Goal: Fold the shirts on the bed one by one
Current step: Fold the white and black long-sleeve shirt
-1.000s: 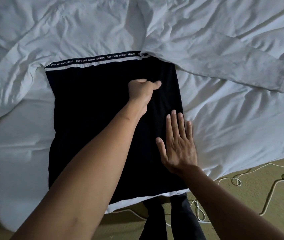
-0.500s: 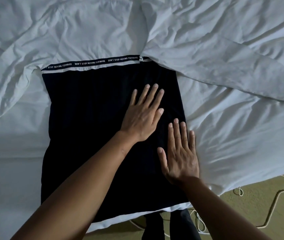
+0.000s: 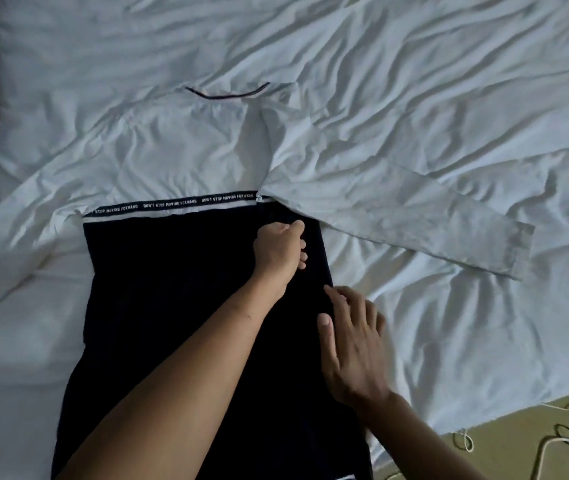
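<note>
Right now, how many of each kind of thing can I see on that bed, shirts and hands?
Shirt: 1, white on top and black below, spread flat on the bed
Hands: 2, the left hand with its fingers curled into the black cloth, and the right hand lying at the shirt's edge
Total: 3

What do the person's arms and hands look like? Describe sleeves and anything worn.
Both forearms are bare to the frame's edge: no sleeves in view. The left hand and right hand wear no gloves; no ring, watch or bracelet shows.
</note>
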Demonstrator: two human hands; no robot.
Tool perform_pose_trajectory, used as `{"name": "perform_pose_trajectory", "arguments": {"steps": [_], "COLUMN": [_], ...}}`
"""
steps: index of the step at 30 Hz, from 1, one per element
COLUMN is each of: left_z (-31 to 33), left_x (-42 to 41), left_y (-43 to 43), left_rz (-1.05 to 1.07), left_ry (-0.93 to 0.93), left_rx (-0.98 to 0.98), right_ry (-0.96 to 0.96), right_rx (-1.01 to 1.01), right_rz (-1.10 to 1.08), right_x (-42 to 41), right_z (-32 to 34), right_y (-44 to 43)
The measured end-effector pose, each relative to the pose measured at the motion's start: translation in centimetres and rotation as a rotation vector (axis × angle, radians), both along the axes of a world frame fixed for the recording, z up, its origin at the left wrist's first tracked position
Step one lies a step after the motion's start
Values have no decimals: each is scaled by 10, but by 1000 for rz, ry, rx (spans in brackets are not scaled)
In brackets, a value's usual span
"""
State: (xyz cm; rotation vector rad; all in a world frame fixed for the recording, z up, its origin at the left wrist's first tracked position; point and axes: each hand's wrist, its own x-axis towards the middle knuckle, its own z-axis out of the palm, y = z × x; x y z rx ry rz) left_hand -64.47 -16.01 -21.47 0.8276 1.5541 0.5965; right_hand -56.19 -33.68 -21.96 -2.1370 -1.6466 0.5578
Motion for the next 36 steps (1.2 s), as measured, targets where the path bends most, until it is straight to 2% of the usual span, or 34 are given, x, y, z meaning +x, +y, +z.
{"name": "perform_pose_trajectory", "arguments": {"steps": [2,6,10,13,17,18,21,24,27,30,33,36], "left_z": [3,0,-7,-7,-8,-6,4,6,9,8,2,-2], "left_x": [15,44,62,63,51,47,32,10,-9,-25,-41,-50], "left_y": [12,35,50,60,65,65,72,83,94,101,106,111], "left_rz": [109,286,484,568,588,570,533,493,469,423,371,275], "left_ry": [-87,-127,-233,-324,-483,-544,-687,-814,-826,-791,-721,-655], "left_rx": [-150,-171,-139,-138,-121,-128,-167,-145,-107,-106,-111,-120], "right_ry": [-24,-51,-193,-301,-244,-179,188,437,588,735,899,1019], "right_rx": [77,147,-164,-315,-442,-421,-384,-557,-791,-940,-967,-921], "right_rz": [-77,-216,-268,-312,-187,-151,-106,37,137,204,308,258], "right_x": [26,97,166,200,209,206,188,165,141,117,92,70], "right_z": [5,-3,-11,-9,9,16,48,77,98,113,119,110], "right_y": [33,104,159,173,176,175,173,174,173,169,160,144]}}
